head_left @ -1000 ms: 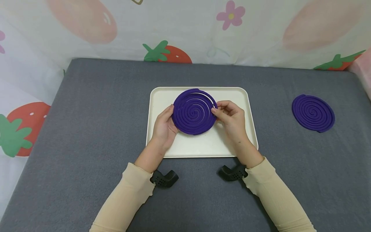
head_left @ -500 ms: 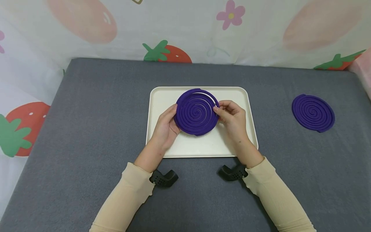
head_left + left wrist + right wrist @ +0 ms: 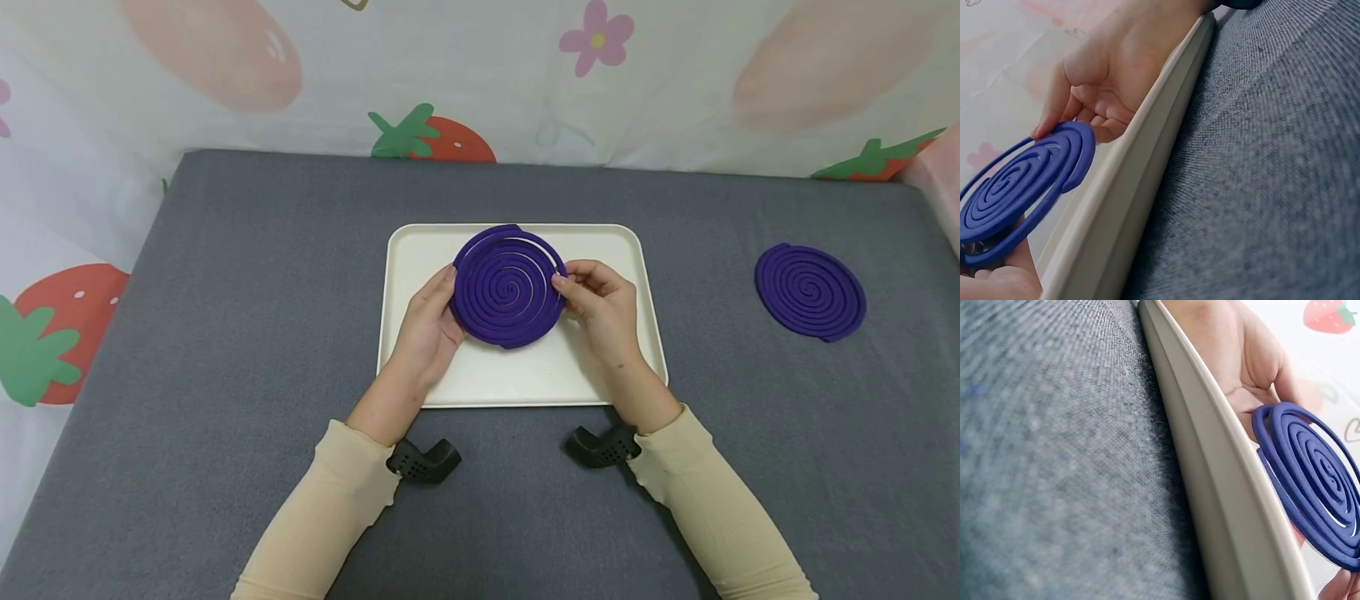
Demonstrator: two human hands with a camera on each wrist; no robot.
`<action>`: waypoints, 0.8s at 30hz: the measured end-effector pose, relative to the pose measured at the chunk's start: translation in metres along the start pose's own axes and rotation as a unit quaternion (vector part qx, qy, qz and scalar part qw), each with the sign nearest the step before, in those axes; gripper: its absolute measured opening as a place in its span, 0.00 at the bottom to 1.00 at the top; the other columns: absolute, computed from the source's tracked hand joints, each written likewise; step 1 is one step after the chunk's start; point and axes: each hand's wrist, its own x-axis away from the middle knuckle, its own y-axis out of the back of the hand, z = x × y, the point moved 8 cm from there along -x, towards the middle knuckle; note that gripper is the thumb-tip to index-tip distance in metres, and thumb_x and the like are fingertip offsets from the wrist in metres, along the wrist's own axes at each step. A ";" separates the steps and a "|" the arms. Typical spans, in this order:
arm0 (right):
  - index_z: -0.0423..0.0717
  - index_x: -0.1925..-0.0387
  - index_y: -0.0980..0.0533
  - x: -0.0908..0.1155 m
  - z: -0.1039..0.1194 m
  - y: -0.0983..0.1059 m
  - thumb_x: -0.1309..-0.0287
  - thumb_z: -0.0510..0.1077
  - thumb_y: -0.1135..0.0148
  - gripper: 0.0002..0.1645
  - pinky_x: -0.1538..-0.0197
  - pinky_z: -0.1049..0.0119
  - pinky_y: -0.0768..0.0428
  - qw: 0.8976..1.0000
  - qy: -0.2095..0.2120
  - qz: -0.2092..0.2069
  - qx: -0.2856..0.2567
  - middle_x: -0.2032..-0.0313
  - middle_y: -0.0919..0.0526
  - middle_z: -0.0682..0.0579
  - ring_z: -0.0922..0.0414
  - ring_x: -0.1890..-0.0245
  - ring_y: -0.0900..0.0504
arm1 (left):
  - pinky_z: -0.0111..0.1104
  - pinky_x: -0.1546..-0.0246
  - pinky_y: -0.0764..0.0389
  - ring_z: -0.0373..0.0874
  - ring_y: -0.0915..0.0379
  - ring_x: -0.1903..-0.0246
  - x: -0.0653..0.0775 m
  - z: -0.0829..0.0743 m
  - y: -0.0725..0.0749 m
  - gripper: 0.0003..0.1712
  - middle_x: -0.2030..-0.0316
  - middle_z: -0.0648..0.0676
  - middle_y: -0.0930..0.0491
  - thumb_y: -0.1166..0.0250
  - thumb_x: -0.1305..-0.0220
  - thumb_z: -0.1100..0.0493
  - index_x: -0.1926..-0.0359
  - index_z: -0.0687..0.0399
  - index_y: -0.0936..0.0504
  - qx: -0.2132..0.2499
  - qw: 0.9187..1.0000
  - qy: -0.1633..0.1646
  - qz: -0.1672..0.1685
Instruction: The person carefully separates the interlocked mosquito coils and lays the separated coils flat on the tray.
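A purple double mosquito coil [image 3: 510,287], two spirals nested together, is held up over a cream tray [image 3: 517,379]. My left hand [image 3: 427,329] grips its left rim, and my right hand [image 3: 603,312] pinches the right rim with the thumb on the front face. A narrow gap shows between the outer turns at the upper right. In the left wrist view the coil [image 3: 1019,178] is tilted and its outer turns stand apart from the inner ones. The right wrist view shows similar gaps in the coil [image 3: 1316,469].
Another purple mosquito coil [image 3: 810,292] lies flat on the grey cloth-covered table [image 3: 225,333], right of the tray. Behind the table hangs a white curtain [image 3: 675,83] with strawberry and flower prints. Black wrist cameras jut inward near the tray's front edge.
Both hands shifted slightly right with the coil, then stayed nearly still. The coil's upper edge is now a little higher, with its outer tip more offset at the top.
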 end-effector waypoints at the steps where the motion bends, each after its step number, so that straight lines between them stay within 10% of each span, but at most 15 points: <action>1: 0.50 0.75 0.21 0.000 0.000 0.000 0.47 0.23 0.41 0.18 0.81 0.77 0.27 1.000 -0.002 0.000 -0.002 0.80 0.23 0.57 0.64 0.83 0.28 | 0.29 0.54 0.21 0.37 0.23 0.56 0.000 0.000 0.000 0.20 0.58 0.48 0.19 0.62 0.24 0.60 0.38 0.66 0.38 0.000 1.000 0.001 -0.001; 24: 0.48 0.75 0.22 -0.003 -0.005 0.013 0.42 0.26 0.44 0.16 0.76 0.77 0.28 0.993 -0.035 -0.075 -0.087 0.77 0.24 0.55 0.64 0.79 0.27 | 0.39 0.49 0.22 0.42 0.21 0.57 0.001 0.004 -0.013 0.26 0.54 0.58 0.21 0.58 0.34 0.74 0.35 0.75 0.41 -0.071 0.995 0.004 0.073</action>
